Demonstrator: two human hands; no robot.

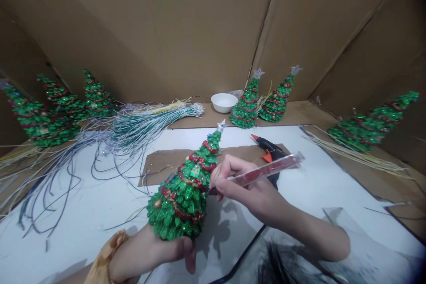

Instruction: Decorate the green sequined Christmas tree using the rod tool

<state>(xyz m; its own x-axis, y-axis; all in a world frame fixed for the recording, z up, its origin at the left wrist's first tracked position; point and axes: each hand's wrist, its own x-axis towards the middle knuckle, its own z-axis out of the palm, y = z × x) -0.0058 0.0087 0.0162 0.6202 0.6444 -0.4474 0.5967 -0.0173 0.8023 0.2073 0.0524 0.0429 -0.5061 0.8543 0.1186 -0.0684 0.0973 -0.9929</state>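
A small decorated Christmas tree (186, 186) leans to the right over the white table, a clear star (221, 125) at its tip. My left hand (159, 248) holds it from below at its base, with part of the fingers behind the tree. My right hand (246, 186) is closed in a pen grip on a slim tool with a reddish, see-through handle (266, 169). The tool's tip is hidden by the fingers at the tree's right side, so its kind does not show. Red garland, beads and small ornaments cover the tree.
Behind my right hand, a black and orange glue gun (266, 146) lies on a cardboard strip (163, 159). Bundled wires (146, 124) spread over the left. A white bowl (224, 103) stands at the back near more trees (246, 104). Cardboard walls (199, 31) enclose the table.
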